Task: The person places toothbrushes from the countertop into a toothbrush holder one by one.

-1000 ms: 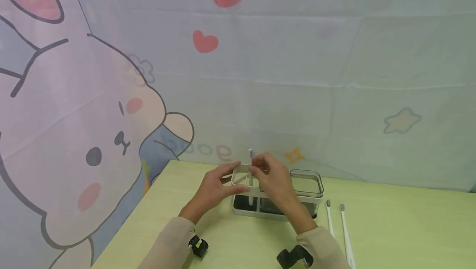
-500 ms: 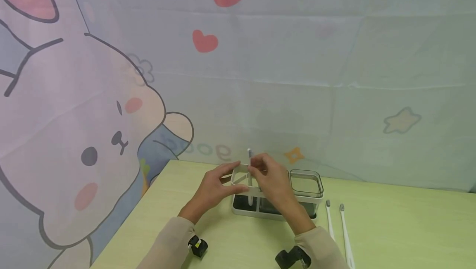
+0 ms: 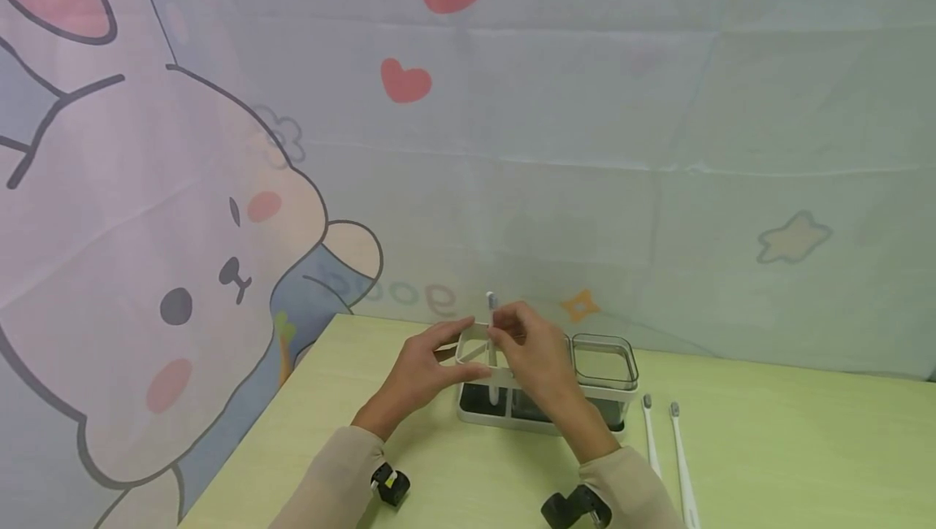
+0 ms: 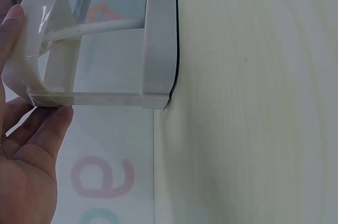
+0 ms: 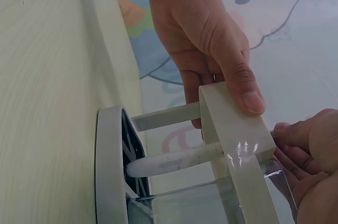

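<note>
A white toothbrush holder point(image 3: 475, 415) with a clear cup point(image 3: 604, 363) in its right end stands on the green table point(image 3: 790, 448). My left hand point(image 3: 448, 354) grips the holder's left rim, thumb on the near edge and fingers at the far side. My right hand point(image 3: 503, 336) pinches a white toothbrush point(image 3: 492, 308) that stands upright in the left compartment, bristles up. In the right wrist view the toothbrush handle point(image 5: 174, 164) reaches down near the holder's base point(image 5: 108, 166), and my left thumb point(image 5: 248, 94) presses the rim point(image 5: 232, 129). The left wrist view shows the holder frame point(image 4: 158, 39) and toothbrush handle point(image 4: 95, 27).
Two more white toothbrushes point(image 3: 647, 431) point(image 3: 678, 452) lie side by side on the table right of the holder. A cartoon rabbit backdrop point(image 3: 183, 269) hangs close behind the table and past its left edge.
</note>
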Tool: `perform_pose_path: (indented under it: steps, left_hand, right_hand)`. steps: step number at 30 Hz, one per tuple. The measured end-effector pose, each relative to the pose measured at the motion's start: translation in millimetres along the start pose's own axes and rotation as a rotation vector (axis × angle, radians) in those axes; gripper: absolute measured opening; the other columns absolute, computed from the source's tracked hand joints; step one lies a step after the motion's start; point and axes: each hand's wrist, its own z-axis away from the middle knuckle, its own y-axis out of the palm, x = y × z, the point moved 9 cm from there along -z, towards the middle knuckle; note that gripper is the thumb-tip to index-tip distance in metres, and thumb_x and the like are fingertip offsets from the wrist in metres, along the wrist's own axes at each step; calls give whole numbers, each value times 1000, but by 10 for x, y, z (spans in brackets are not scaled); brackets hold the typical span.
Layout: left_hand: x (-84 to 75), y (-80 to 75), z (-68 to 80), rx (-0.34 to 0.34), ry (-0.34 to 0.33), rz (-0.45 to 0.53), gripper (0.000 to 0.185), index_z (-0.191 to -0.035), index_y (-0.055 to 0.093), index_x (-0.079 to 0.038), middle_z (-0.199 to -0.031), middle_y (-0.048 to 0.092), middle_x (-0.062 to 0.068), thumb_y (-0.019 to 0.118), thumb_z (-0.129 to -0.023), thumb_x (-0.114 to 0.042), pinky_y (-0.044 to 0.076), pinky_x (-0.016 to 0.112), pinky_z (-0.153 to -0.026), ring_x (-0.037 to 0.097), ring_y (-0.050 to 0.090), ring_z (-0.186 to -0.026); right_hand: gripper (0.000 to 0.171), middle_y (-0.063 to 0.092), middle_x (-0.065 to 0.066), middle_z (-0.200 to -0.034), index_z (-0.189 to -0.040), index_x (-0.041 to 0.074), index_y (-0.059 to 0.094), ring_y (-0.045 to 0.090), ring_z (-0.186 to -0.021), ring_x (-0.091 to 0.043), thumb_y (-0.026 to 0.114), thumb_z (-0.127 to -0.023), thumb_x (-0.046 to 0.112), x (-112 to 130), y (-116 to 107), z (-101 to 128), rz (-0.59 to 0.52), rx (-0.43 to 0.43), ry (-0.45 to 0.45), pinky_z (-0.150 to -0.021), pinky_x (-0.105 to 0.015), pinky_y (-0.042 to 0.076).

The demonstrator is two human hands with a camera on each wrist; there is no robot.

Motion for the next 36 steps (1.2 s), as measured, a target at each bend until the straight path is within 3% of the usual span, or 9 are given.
perform_pose_path:
  steps: [22,36]
  left_hand:
    - [11,5,8,-5,-7,5,77,-155,57,-12,-155,55,9,92,-87,-27,51,43,-113,30,56,-139]
    - [18,87,-18,6,8,6,79,-155,56,-10,-151,58,9,92,-87,-29,54,37,-110,30,59,-135]
  right_hand:
    - [20,76,-4,-105,-118,5,72,73,-96,-21,77,-98,3,-48,6,-1,15,18,11,-88,-42,64]
    - [22,75,-6,-106,-118,2,72,73,-98,-20,78,-97,5,15,-302,94,-45,1,-43,-91,-38,63]
